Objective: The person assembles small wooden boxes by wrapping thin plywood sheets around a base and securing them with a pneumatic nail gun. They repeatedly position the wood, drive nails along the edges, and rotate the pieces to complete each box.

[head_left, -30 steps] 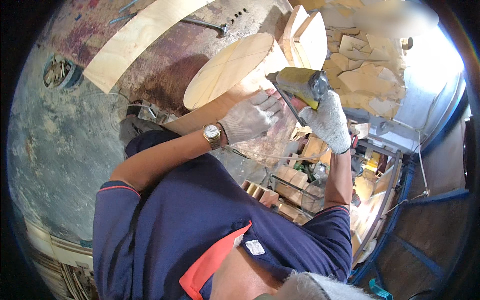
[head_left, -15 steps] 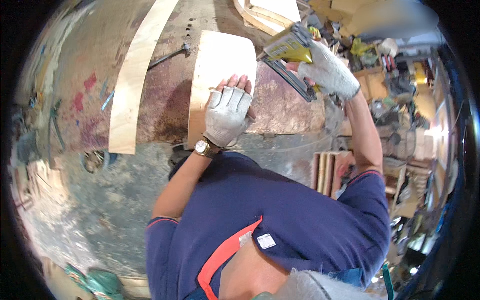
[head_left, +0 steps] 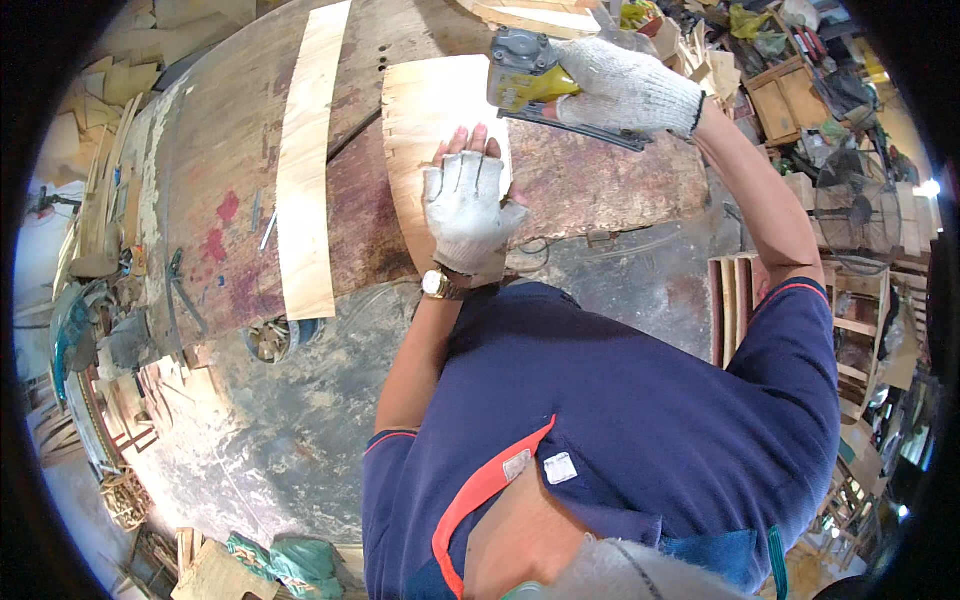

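Note:
A pale curved wooden panel (head_left: 425,100) stands on the workbench (head_left: 600,185) in front of me. My left hand (head_left: 470,210), in a white glove with bare fingertips, presses on its face with the fingers stretched out. In my gloved right hand (head_left: 635,90) is a yellow and grey nail gun (head_left: 528,75), the fingers wrapped round its handle. The gun's head overlaps the panel's upper right edge; whether it touches the wood I cannot tell. Its long black magazine points to the right.
Left of the panel a long plywood strip (head_left: 310,170) lies across the bench. A dark rod (head_left: 355,135), probably a hammer handle, lies partly behind the panel. Further curved wooden parts (head_left: 540,14) are at the far edge. A fan (head_left: 855,210) stands right.
The nail gun has come left and swung round from a steep slant to nearly level, onto the panel's upper right edge. My left hand stays on the panel. The whole view has shifted.

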### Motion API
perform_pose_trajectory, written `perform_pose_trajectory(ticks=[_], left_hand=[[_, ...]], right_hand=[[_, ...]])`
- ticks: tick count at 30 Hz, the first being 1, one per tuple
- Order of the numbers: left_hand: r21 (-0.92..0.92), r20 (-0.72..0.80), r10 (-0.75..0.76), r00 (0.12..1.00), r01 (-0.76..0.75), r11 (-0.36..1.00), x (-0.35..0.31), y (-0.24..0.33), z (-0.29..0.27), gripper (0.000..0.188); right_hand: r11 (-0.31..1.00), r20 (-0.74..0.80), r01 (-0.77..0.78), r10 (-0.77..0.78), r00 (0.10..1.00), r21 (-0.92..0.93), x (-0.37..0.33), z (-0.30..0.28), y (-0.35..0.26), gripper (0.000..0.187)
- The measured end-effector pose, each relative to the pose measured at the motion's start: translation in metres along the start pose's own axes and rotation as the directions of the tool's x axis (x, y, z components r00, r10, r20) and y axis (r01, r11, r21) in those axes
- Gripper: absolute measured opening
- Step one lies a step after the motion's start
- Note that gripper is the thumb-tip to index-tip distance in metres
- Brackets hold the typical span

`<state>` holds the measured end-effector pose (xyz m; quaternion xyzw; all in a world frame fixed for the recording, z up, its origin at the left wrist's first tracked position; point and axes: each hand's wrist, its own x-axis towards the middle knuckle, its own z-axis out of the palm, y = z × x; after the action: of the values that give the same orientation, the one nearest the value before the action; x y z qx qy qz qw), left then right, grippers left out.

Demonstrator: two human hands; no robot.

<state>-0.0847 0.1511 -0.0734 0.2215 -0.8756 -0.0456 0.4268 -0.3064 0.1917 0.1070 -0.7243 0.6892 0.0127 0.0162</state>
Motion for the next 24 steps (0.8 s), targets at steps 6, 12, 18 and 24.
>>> perform_pose_trajectory(ticks=[6, 12, 18, 24], left_hand=[[-0.049, 0.025, -0.005, 1.000, 0.007, 0.999, -0.002, -0.008, 0.007, 0.060], [-0.051, 0.000, -0.018, 1.000, 0.018, 0.999, 0.000, -0.007, 0.008, 0.058], [-0.047, 0.008, -0.003, 1.000, 0.003, 0.999, 0.007, -0.008, 0.002, 0.044], [-0.050, 0.053, -0.019, 0.998, 0.022, 0.999, 0.004, -0.012, -0.004, 0.034]], right_hand=[[0.999, 0.067, -0.018, 0.016, 0.998, 0.041, -0.007, -0.007, -0.007, 0.056], [0.984, -0.001, 0.035, -0.035, 0.999, 0.176, -0.016, -0.006, -0.011, 0.059], [0.987, -0.077, 0.003, 0.009, 0.997, 0.159, -0.025, 0.007, -0.007, 0.060], [0.881, -0.387, -0.012, 0.220, 0.896, 0.473, -0.059, 0.048, 0.015, 0.054]])
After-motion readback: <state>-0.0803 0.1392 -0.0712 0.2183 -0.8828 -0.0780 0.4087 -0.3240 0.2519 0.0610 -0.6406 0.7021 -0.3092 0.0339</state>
